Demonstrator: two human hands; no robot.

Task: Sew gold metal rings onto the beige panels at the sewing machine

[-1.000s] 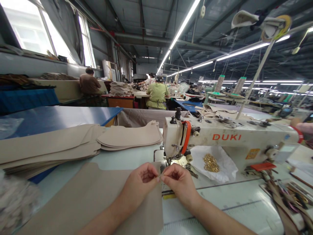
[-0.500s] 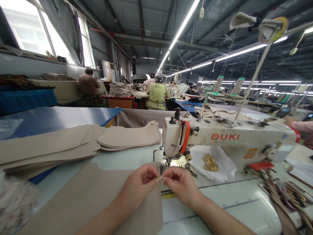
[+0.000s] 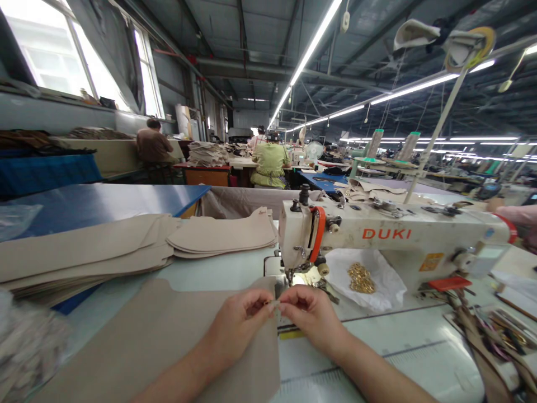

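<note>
My left hand [image 3: 243, 316] is closed in a pinch, fingertips meeting those of my right hand [image 3: 308, 313], also pinching. Between them is a small pale strip [image 3: 276, 303], mostly hidden by the fingers. A tiny gold glint shows at the left fingertips; I cannot make out its shape. Under my left hand lies a large beige fabric panel [image 3: 168, 330], flat on the table. Just beyond the fingertips stands the white sewing machine [image 3: 344, 229], its needle area lit. A white bag [image 3: 386, 285] under its arm holds a heap of gold metal rings [image 3: 361, 278].
Stacked beige panels [image 3: 84, 246] lie at the left, with another stack [image 3: 222, 232] behind the hands. A crumpled plastic bag [image 3: 33, 341] sits at lower left. Straps and small parts fill a tray [image 3: 499, 341] at right. Co-workers sit farther back; one sleeve shows at far right.
Both hands stay in almost the same place, fingertips still together on the small strip. The fingers have shifted only slightly. The panel and machine have not moved.
</note>
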